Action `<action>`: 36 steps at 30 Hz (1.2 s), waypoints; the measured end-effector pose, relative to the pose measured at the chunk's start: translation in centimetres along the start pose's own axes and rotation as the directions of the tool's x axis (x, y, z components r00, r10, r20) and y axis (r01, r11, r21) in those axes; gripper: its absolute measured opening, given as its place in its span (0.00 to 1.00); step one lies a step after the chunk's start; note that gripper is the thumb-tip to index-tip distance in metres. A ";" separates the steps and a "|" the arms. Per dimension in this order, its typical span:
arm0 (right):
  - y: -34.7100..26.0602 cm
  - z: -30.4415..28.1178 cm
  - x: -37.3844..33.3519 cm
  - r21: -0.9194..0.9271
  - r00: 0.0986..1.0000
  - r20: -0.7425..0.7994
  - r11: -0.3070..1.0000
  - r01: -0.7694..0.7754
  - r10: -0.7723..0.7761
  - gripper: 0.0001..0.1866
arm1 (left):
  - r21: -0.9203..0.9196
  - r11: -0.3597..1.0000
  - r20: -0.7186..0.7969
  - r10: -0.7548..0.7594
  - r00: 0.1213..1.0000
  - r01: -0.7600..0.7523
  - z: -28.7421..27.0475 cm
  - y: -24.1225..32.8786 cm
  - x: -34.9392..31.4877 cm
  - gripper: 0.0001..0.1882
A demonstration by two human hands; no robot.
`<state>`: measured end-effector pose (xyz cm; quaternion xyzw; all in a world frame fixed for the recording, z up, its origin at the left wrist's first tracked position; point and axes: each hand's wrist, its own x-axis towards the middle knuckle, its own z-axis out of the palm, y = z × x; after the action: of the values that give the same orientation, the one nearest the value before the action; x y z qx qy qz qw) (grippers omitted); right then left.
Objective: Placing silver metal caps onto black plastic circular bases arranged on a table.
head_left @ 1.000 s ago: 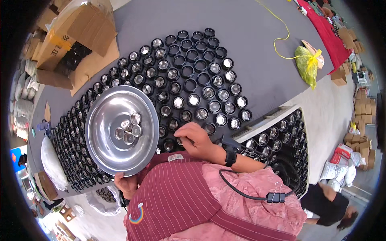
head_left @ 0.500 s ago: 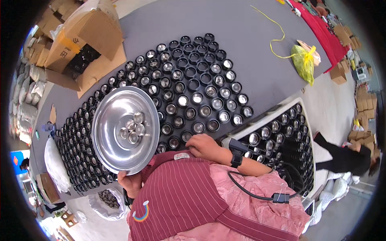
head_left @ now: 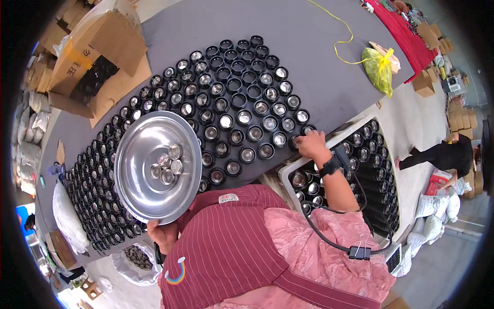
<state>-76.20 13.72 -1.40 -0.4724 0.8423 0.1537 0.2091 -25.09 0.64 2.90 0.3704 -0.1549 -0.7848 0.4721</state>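
Note:
My left hand [head_left: 163,236] grips the near rim of a wide, shiny metal basin [head_left: 135,170], its thumb on the edge and its other fingers hidden underneath. Several small silver round cups [head_left: 166,178] sit together in the basin. My right hand [head_left: 313,146] has its curled fingertips on a black round cup [head_left: 294,143] at the near right edge of the rows; the hand partly covers it. Beside it stand many similar black round cups [head_left: 254,133] with silver insides. Farther back, some black rings [head_left: 239,100] show no silver inside.
A grey table [head_left: 216,20] carries the rows. At right stands a light-rimmed crate [head_left: 383,135] of black cups. An open cardboard box [head_left: 118,44] is at far left, and a yellow plastic bag [head_left: 378,72] at far right. A person in black [head_left: 437,155] is beyond the crate.
My right hand has moved right and away from my apron to the black cup by the crate. My left hand still holds the basin. The view has shifted slightly.

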 end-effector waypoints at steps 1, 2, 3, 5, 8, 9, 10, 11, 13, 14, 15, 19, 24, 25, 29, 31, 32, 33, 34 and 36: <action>0.5 0.1 0.6 -0.003 1.000 0.000 1.000 0.005 -0.005 0.16 | 0.004 1.000 -0.008 0.001 1.000 -0.001 0.3 0.0 0.0 0.37; 1.0 0.7 1.3 0.007 0.997 0.079 1.000 -0.007 0.006 0.17 | 0.008 1.000 -0.016 0.003 1.000 -0.002 0.5 -0.1 -0.1 0.37; 1.3 0.9 1.9 0.016 0.988 0.156 1.000 -0.021 0.018 0.18 | 0.006 1.000 -0.018 0.006 1.000 -0.006 0.6 -0.2 -0.1 0.37; 1.6 1.3 2.8 0.002 0.983 0.184 1.000 -0.026 0.025 0.20 | -0.014 1.000 -0.033 0.013 0.999 -0.013 0.8 -0.2 0.0 0.38; 1.8 1.7 3.7 0.012 0.979 0.202 0.999 -0.043 0.039 0.19 | 0.014 0.999 -0.045 0.037 0.998 -0.036 1.1 -0.3 0.1 0.38; 1.9 1.7 3.8 0.001 0.979 0.203 0.999 -0.035 0.034 0.18 | 0.012 0.999 -0.050 0.040 0.998 -0.039 1.0 -0.4 0.0 0.38; 1.9 1.7 3.9 -0.010 0.979 0.204 1.000 -0.028 0.030 0.18 | 0.020 0.999 -0.061 0.030 0.998 -0.029 0.8 -0.4 0.1 0.38; 1.9 1.6 4.0 -0.012 0.978 0.206 1.000 -0.024 0.026 0.18 | 0.028 0.999 -0.071 0.020 0.997 -0.018 0.5 -0.5 0.2 0.39; 1.9 1.3 3.9 0.007 0.979 0.202 0.999 -0.032 0.030 0.17 | 0.039 0.999 -0.078 0.029 0.997 -0.026 0.0 -0.7 0.5 0.39; 1.8 1.2 3.9 0.005 0.979 0.204 1.000 -0.030 0.028 0.17 | 0.051 0.998 -0.081 0.037 0.996 -0.033 -0.1 -0.8 0.6 0.39; 1.8 1.1 3.6 0.012 0.983 0.183 0.999 -0.032 0.029 0.17 | 0.050 0.998 -0.085 0.035 0.996 -0.031 0.0 -0.9 0.6 0.39; 1.9 0.3 3.6 0.048 0.980 0.192 0.998 -0.050 0.040 0.16 | 0.044 0.998 -0.090 0.044 0.995 -0.040 0.1 -1.4 1.1 0.40; 1.9 -1.1 4.4 0.101 0.997 -0.059 0.993 0.060 -0.055 0.16 | 0.047 0.999 -0.103 0.031 0.994 -0.026 0.2 -1.7 1.4 0.40; 1.9 -0.9 4.7 0.066 0.971 -0.200 0.987 0.149 -0.133 0.17 | 0.042 0.999 -0.114 0.031 0.993 -0.026 0.2 -1.8 1.4 0.40; 2.2 0.7 6.0 -0.042 0.934 -0.291 0.978 0.205 -0.208 0.22 | 0.028 1.000 -0.117 0.010 0.993 -0.007 0.8 -2.0 1.6 0.40; 2.3 0.6 6.5 -0.009 0.981 -0.136 0.990 0.139 -0.139 0.22 | 0.025 0.999 -0.126 0.031 0.992 -0.028 1.2 -2.1 1.6 0.40; 2.3 0.6 6.7 -0.012 0.980 -0.137 0.990 0.142 -0.142 0.22 | 0.022 0.999 -0.133 0.049 0.990 -0.046 1.3 -2.1 1.6 0.40; 2.2 0.5 6.8 0.028 0.982 -0.161 0.994 0.108 -0.102 0.22 | 0.020 0.999 -0.136 0.053 0.989 -0.051 1.6 -2.1 1.6 0.40; 2.2 0.3 7.1 0.069 0.981 -0.184 0.995 0.075 -0.062 0.22 | -0.003 0.999 -0.141 0.048 0.989 -0.049 1.8 -2.2 1.5 0.39; 2.1 -0.9 8.0 0.131 0.967 -0.234 0.982 0.135 -0.101 0.22 | -0.027 0.998 -0.148 0.047 0.988 -0.051 2.1 -2.3 1.5 0.39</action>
<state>-81.97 8.50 -4.47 -0.5196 0.8400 0.0242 0.1545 -28.44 0.29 2.27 0.4162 -0.1167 -0.7458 0.5069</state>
